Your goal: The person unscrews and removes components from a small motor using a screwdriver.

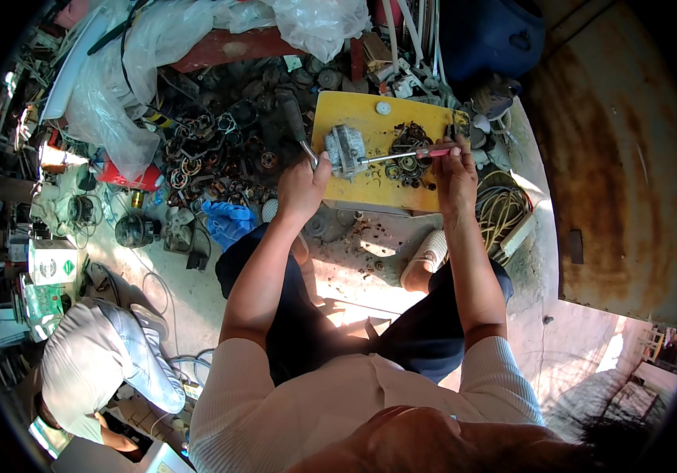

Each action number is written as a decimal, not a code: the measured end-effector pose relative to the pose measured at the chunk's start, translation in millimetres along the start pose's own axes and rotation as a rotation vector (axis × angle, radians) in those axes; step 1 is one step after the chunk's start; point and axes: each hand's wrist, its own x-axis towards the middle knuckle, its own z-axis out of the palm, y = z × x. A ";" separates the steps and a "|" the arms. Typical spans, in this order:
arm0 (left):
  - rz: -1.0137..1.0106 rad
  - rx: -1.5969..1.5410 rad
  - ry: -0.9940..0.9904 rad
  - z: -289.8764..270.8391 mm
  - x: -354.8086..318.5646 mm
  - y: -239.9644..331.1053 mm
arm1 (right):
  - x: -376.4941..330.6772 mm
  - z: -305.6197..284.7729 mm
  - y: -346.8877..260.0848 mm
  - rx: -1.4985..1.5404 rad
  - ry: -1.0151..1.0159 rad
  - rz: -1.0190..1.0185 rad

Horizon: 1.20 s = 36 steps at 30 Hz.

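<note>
My right hand [457, 177] is closed round the red handle of a screwdriver [382, 158]. Its metal blade points left and meets a grey cast metal part [346, 150] on a yellow board [386, 193]. At the board's left edge, my left hand [304, 187] is closed on the bright metal shaft of a tool with a dark grip [292, 113]. The working end of that tool is hidden by my fingers. That hand is beside the metal part; whether it also touches it, I cannot tell. Dark rings and small parts [411, 150] lie under and around the screwdriver.
A white disc [383, 108] lies at the board's far edge. Heaped metal parts [212, 150] and a blue cloth [228, 223] are to the left. Coiled hose [502, 211] and a rusty panel [614, 165] stand right. Another person [90, 363] crouches at lower left.
</note>
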 end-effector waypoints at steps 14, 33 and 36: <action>-0.002 0.041 -0.013 -4.9 -1.5 4.8 | -5.4 8.3 -7.3 -0.047 0.020 0.075; -0.023 0.025 -0.019 -5.5 -2.2 5.9 | -6.7 10.0 -10.7 -0.004 0.021 0.068; -0.059 0.040 -0.031 -7.3 -2.1 8.3 | -7.5 10.0 -14.3 -0.060 0.044 0.099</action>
